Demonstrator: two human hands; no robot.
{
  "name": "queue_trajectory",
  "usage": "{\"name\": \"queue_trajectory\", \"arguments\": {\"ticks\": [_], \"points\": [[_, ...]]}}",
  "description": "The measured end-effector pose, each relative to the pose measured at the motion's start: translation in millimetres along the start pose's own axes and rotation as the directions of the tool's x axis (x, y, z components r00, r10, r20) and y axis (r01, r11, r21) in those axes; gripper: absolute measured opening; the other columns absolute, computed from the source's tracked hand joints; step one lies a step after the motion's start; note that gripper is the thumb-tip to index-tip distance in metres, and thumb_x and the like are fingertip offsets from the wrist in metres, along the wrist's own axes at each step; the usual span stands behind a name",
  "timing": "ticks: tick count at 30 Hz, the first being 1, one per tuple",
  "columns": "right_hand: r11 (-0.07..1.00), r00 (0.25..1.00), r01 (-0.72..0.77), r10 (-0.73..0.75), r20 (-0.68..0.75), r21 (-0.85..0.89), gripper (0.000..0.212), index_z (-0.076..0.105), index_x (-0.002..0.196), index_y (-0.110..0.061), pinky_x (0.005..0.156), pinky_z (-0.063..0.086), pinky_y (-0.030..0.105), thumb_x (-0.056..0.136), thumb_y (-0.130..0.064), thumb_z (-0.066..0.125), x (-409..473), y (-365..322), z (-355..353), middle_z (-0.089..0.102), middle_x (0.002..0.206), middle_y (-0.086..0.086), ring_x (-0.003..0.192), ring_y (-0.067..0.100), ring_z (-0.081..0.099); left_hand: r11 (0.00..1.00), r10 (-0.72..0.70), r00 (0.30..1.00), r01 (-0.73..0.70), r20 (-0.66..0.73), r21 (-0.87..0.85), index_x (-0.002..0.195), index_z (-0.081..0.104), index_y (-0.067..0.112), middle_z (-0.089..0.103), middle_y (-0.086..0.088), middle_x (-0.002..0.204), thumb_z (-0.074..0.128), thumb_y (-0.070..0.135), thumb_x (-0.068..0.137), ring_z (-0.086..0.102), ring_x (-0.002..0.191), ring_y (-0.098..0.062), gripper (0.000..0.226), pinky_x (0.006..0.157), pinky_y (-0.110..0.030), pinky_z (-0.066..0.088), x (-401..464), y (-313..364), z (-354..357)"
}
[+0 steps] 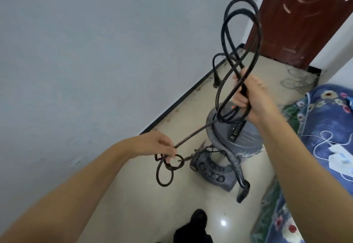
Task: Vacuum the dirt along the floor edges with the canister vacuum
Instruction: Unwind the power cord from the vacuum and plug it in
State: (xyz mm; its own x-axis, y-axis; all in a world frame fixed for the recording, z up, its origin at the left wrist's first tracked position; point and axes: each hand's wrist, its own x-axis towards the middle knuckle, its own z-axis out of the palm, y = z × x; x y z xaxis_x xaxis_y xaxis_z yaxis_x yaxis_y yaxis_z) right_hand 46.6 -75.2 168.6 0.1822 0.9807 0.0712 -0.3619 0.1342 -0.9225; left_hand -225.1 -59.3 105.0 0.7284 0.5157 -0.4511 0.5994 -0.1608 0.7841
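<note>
Head view: right hand (254, 97) raised, fist clamped round bundled loops of black power cord (238, 38). Left hand (162, 147) low, pinching one strand of same cord, small coils dangling under fingers. Strand runs taut, diagonal, hand to hand. Canister vacuum (235, 133) on floor, just below right hand, nearer it. Dirty wall edge (183, 99) beyond, left.

A plain pale grey-blue painted wall (86, 51) fills the left side, ending in a dark skirting strip (183, 97) along the glossy beige tiled floor (145, 204). Grit lies along that floor edge. At the far end stands a dark reddish-brown wooden door (298, 19), scratched white. A blue floral blanket (324, 120) lies on the right. A ceiling light glints off the tiles.
</note>
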Motion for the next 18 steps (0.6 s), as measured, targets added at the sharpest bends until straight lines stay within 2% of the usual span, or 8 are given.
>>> {"name": "queue_trajectory", "arguments": {"ticks": [4,7,9,11,13,15,17,18], "points": [[0.999,0.999,-0.032,0.032,-0.026,0.0,0.025,0.057,0.087,-0.013,0.039,0.035,0.014,0.103,-0.025,0.041,-12.5,3.2,26.0,0.059,0.058,-0.006,0.04,0.004,0.044,0.996,0.093,0.91,-0.084,-0.404,0.042,0.074,0.062,0.009,0.068,0.005,0.068,0.05,0.02,0.099,0.054,0.06,0.0,0.03,0.068,-0.02,0.041,-21.5,-1.3,10.2],[0.992,0.997,-0.057,0.061,0.037,-0.109,0.024,0.061,0.09,-0.011,0.059,0.054,0.019,0.102,-0.024,0.044,-17.4,4.4,33.4,0.07,0.07,-0.002,0.061,0.007,0.066,0.938,0.059,0.775,-0.259,-0.63,-0.231,0.076,0.056,0.008,0.049,0.0,0.049,0.044,0.014,0.101,0.041,0.044,-0.009,0.028,0.059,-0.021,0.05,-37.4,10.5,14.5],[0.98,0.992,-0.05,0.071,0.106,-0.191,0.025,0.064,0.091,-0.01,0.078,0.058,0.027,0.097,-0.029,0.05,-18.1,5.6,34.2,0.074,0.086,0.003,0.085,0.014,0.072,0.808,-0.059,0.711,-0.378,-0.701,-0.452,0.07,0.052,0.012,0.03,0.005,0.046,0.042,0.017,0.102,0.025,0.039,-0.009,0.034,0.042,-0.019,0.041,-44.0,16.2,15.2],[0.973,0.986,-0.049,0.083,0.144,-0.226,0.028,0.065,0.09,-0.009,0.086,0.057,0.032,0.086,-0.035,0.055,-19.6,3.4,32.6,0.073,0.092,0.004,0.098,0.02,0.07,0.59,-0.177,0.738,-0.45,-0.651,-0.67,0.059,0.046,0.018,0.021,0.006,0.048,0.044,0.025,0.102,0.018,0.038,-0.007,0.044,0.035,-0.015,0.022,-44.4,11.0,19.0],[0.984,0.984,-0.05,0.077,0.16,-0.168,0.027,0.063,0.089,-0.01,0.076,0.058,0.027,0.087,-0.035,0.054,-21.3,-1.4,25.5,0.07,0.08,0.001,0.081,0.016,0.069,0.567,-0.333,0.728,-0.353,-0.6,-0.744,0.056,0.043,0.019,0.024,0.006,0.046,0.045,0.029,0.101,0.02,0.034,-0.007,0.046,0.035,-0.014,0.018,-37.7,-17.2,36.2],[0.988,0.987,-0.034,0.057,0.152,-0.153,0.026,0.059,0.087,-0.014,0.047,0.046,0.017,0.098,-0.033,0.046,-21.8,-9.2,11.7,0.056,0.06,-0.007,0.049,0.006,0.051,0.602,-0.605,0.558,-0.147,-0.568,-0.785,0.067,0.046,0.014,0.032,0.004,0.042,0.046,0.026,0.101,0.027,0.029,-0.009,0.036,0.039,-0.018,0.022,-37.5,-64.9,69.2],[0.986,0.986,-0.009,0.036,0.162,-0.169,0.027,0.058,0.087,-0.017,0.035,0.026,0.015,0.102,-0.032,0.041,-18.9,-17.8,-5.7,0.039,0.049,-0.011,0.037,0.003,0.029,0.468,-0.825,0.358,-0.004,-0.438,-0.884,0.077,0.048,0.006,0.037,-0.005,0.049,0.045,0.014,0.1,0.035,0.028,-0.014,0.025,0.043,-0.023,0.029,-47.1,-113.1,113.1],[0.983,0.983,0.001,0.032,0.178,-0.184,0.026,0.06,0.088,-0.017,0.034,0.022,0.015,0.099,-0.036,0.045,-17.7,-21.9,-12.7,0.034,0.047,-0.012,0.036,0.003,0.025,0.389,-0.874,0.329,0.029,-0.358,-0.921,0.077,0.047,0.003,0.037,-0.009,0.055,0.044,0.006,0.099,0.039,0.03,-0.016,0.022,0.043,-0.024,0.033,-53.6,-126.5,135.6]]}}
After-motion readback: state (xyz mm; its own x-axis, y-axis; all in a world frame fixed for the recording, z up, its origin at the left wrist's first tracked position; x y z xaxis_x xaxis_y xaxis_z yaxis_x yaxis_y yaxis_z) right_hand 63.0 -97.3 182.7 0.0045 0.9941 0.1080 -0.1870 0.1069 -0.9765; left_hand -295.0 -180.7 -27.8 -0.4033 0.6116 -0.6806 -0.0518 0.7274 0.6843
